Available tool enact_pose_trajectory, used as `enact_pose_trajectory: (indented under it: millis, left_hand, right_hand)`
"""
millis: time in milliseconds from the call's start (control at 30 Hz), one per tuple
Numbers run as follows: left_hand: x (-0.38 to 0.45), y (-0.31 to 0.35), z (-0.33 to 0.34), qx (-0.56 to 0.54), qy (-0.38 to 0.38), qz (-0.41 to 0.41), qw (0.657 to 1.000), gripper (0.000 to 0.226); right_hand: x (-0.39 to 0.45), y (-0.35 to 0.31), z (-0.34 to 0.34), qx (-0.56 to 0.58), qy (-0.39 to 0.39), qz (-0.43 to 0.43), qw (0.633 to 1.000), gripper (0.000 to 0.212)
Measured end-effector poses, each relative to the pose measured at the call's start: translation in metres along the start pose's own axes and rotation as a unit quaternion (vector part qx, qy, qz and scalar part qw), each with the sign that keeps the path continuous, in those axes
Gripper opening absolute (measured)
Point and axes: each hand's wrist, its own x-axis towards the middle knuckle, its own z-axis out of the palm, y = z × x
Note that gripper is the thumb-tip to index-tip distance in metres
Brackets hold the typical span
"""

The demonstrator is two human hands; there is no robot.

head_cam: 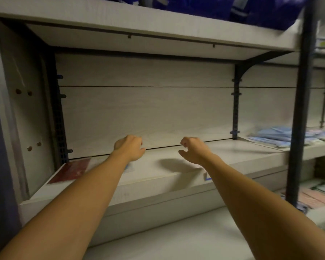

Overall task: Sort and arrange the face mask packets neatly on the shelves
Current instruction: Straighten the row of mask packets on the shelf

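Observation:
Both my arms reach out over the middle shelf (163, 177). My left hand (130, 147) and my right hand (194, 150) hover above its back part with loosely curled fingers and hold nothing. At the shelf's left end a dark red packet (70, 171) lies flat. A pale packet with a blue edge (129, 167) peeks out from under my left forearm. My right forearm hides most of another blue-and-white packet (206, 177). A pile of light blue face mask packets (278, 136) lies on the neighbouring shelf to the right.
A dark upright post (298, 117) divides this bay from the right one. Blue bags (261, 10) sit on the top shelf. Pink and greenish packets (315, 197) lie on a lower shelf at right. A wide lower shelf (176, 239) juts out beneath my arms.

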Motion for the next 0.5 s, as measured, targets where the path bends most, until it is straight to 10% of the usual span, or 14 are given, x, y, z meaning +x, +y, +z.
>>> enact_pose_trajectory:
  millis: [500]
  left_hand:
    - [0.018,0.184,0.013,-0.025,0.003,0.13,0.991,0.033]
  right_hand:
    - [-0.094,0.137,-0.105,-0.14,0.009,0.162,0.977,0.037]
